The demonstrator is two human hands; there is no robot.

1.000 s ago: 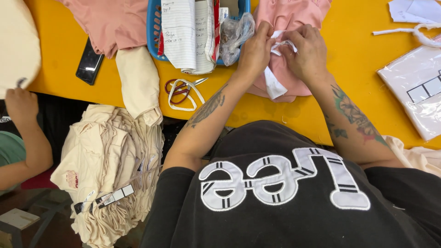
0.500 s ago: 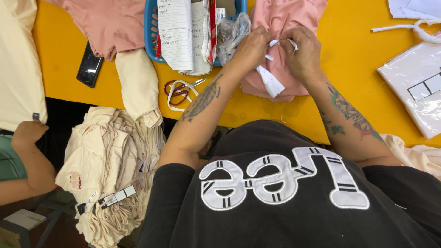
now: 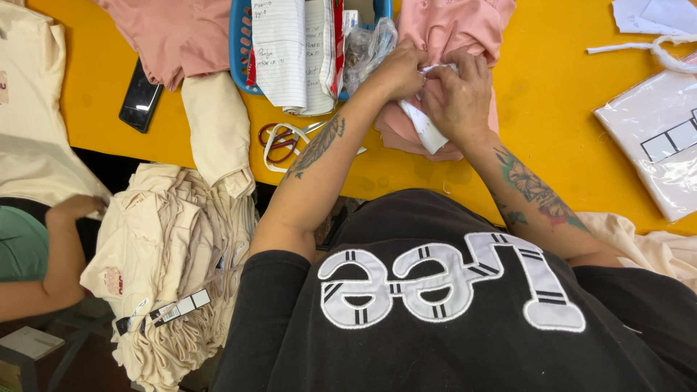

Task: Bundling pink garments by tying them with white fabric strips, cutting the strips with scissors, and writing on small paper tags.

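Your left hand (image 3: 398, 72) and right hand (image 3: 457, 98) are both curled tight at twelve o'clock on the yellow bench (image 3: 552, 131), fingers pinched together on a white paper tag (image 3: 425, 131) that hangs against the folded pink garment (image 3: 450, 33). The garment lies directly under your hands, its near fold reaching toward you.

With so tight a pinch on thin paper, a sharp pull could tear the tag or tug the garment's fabric out of its fold. The tag's loose end dangles below your right hand, so it could crease if your palm presses down.

The scissors (image 3: 287, 138) lie at about ten o'clock from your hands, close to your left forearm; a sweep of that arm could knock them off the bench edge. The cream garment (image 3: 218, 134) beside them already droops over the edge onto the stacked cream pile (image 3: 167, 254), and could slide.

The blue basket (image 3: 243, 51) at eleven o'clock holds lined paper sheets (image 3: 279, 51) standing upright and a crumpled clear plastic bag (image 3: 367, 47) spilling toward your left hand. What else lies inside is hidden.
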